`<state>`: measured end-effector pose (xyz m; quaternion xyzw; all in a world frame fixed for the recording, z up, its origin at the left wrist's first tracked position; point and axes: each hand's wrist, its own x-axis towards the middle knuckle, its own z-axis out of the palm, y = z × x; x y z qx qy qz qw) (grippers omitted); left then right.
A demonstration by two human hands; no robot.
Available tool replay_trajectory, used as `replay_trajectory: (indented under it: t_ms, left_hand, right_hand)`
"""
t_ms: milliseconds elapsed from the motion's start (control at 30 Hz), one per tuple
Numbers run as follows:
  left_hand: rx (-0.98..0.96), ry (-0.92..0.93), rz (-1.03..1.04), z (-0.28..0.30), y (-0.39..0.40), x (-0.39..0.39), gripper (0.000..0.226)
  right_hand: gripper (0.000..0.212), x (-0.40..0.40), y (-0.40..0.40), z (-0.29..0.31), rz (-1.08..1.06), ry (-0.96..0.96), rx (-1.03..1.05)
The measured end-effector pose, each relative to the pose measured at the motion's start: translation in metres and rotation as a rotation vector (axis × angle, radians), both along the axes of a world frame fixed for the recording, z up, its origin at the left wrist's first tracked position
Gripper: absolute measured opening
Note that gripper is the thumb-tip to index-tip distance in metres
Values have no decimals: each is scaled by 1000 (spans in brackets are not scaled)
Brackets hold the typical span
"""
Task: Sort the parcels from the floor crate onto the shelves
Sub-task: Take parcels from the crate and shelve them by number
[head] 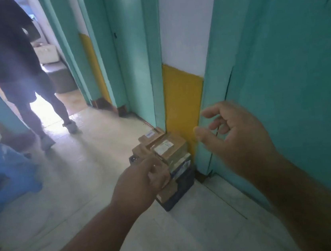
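At far left, a blue stool (4, 176) stands on the pale floor (80, 190). Behind it a second person (13, 66) in dark clothes stands in a bright doorway. Centre frame, the left hand (144, 180) reaches down, fingers curled, in front of the parcels (163, 148); whether it grips one I cannot tell. Those brown boxes are piled in a dark crate (181, 190) on the floor, against a yellow and white wall. Further right, the right hand (236, 135) hovers with loosely spread fingers, holding nothing, beside a teal door (289, 68).
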<state>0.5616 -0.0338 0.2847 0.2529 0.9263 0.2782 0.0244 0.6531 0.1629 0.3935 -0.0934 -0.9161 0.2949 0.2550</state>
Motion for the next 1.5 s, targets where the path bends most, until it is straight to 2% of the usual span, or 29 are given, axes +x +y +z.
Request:
replay_trajectory:
  t_ms: [233,367,533,633,767,900,1033,1133,1333,1500]
  left_hand:
    - [-19,-55,-48,-20,45,-134,16]
    - [-32,-58,-38,-16,38,-204,11]
    - [-88,-98,-49,-40,28,-292,15]
    - [-145,-155,-169,-67,33,-343,15]
    - [-192,-221,-396,-100,43,-414,19]
    - [-237,-252,-597,-142,42,-472,20]
    - [-291,-368,-646,-205,45,-500,15]
    - [-332,-437,-658,-258,51,-505,20]
    - [-407,-527,-582,-372,50,-512,26]
    - [-416,-565,-457,-442,47,-510,40]
  right_hand:
    - [29,-123,44,-23,-62,31,-22]
    - [25,-200,54,-34,-46,-5,-52]
    - [34,-279,39,-56,-44,-66,-51]
    - [35,-316,30,-74,-126,-90,-43]
    - [33,-354,6,-105,-340,-113,-41]
    - [31,-378,-31,-145,-496,-211,-99]
    - [32,-391,-50,-191,-598,-296,-143]
    - [32,-395,-53,-238,-660,-412,-183]
    - [28,-399,-52,-372,-735,-616,-324]
    - [33,-393,-45,-478,-815,-711,-433]
